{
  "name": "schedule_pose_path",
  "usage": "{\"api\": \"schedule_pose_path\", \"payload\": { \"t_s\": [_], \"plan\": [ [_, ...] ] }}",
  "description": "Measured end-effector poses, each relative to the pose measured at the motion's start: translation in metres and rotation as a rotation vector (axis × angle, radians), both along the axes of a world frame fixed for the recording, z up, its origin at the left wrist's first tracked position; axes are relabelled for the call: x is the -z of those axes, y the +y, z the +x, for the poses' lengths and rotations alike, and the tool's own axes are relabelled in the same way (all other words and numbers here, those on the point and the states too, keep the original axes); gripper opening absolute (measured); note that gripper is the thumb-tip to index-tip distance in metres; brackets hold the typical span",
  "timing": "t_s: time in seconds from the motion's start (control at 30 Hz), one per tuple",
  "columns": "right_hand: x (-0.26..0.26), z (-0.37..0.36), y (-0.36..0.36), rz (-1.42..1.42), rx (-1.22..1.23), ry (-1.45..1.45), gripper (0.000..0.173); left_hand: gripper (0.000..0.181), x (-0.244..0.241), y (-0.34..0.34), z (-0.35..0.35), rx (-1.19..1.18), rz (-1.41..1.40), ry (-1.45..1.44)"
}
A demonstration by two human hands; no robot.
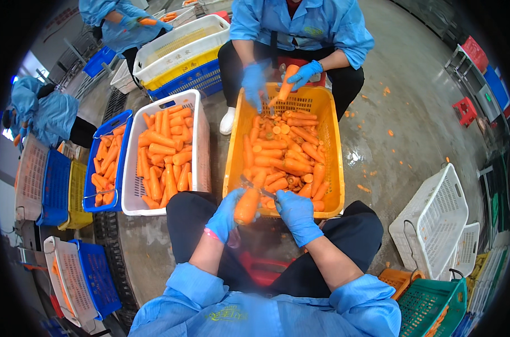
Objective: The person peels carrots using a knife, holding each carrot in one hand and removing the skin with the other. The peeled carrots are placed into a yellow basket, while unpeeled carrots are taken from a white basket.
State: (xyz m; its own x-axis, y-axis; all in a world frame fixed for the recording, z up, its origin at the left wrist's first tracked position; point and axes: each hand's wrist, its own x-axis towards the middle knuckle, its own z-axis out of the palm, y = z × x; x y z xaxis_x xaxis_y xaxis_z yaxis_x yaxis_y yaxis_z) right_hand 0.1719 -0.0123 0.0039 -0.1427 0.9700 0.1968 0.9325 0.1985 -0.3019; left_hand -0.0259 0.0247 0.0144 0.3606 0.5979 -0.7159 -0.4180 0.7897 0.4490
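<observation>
My left hand [225,217], in a blue glove, is closed around a thick peeled carrot [247,206] above the near rim of an orange plastic crate [338,168]. A knife [266,193] sits in the grip of my right hand [296,212], also gloved in blue. Its blade points left, towards the carrot's far end; I cannot tell whether it touches. Whole carrots [297,162] and cut carrot ends [280,128] fill the crate below.
Opposite, a co-worker's gloved hand [304,76] holds a carrot [287,84] over the same crate. A white crate [202,143] and a blue crate [126,156] of carrots stand at left. White crates [431,223] and a green crate [431,303] are at right. Scraps lie on the wet floor [372,139].
</observation>
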Motion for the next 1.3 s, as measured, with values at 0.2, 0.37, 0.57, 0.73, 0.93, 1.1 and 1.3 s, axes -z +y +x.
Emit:
{"api": "schedule_pose_path", "payload": {
  "t_s": [0.2,0.37,0.57,0.73,0.93,1.1,1.3],
  "plan": [
    [-0.005,0.001,0.003,-0.252,0.081,0.235,0.007,0.035,0.019,-0.033,0.001,-0.073,0.236,0.095],
    [0.019,0.015,0.015,0.105,0.012,-0.068,0.008,0.037,0.041,-0.01,0.02,-0.004,0.129,0.069],
    [0.012,0.004,0.018,0.098,0.013,-0.092,0.012,0.034,-0.002,-0.012,0.02,-0.131,-0.051,0.043],
    [0.023,0.011,0.024,0.091,0.018,0.008,0.01,0.03,0.072,-0.001,0.015,-0.016,0.333,0.274],
    [0.033,0.009,0.03,0.08,0.001,-0.103,0.009,0.046,0.022,-0.018,0.02,-0.188,0.036,-0.013],
    [0.04,0.067,0.033,-0.271,0.325,-0.045,0.021,0.044,-0.011,-0.027,0.012,0.144,0.02,-0.138],
    [-0.011,0.029,0.003,-0.08,0.073,0.233,0.019,0.051,-0.001,-0.022,0.011,-0.054,-0.082,-0.341]
  ]
}}
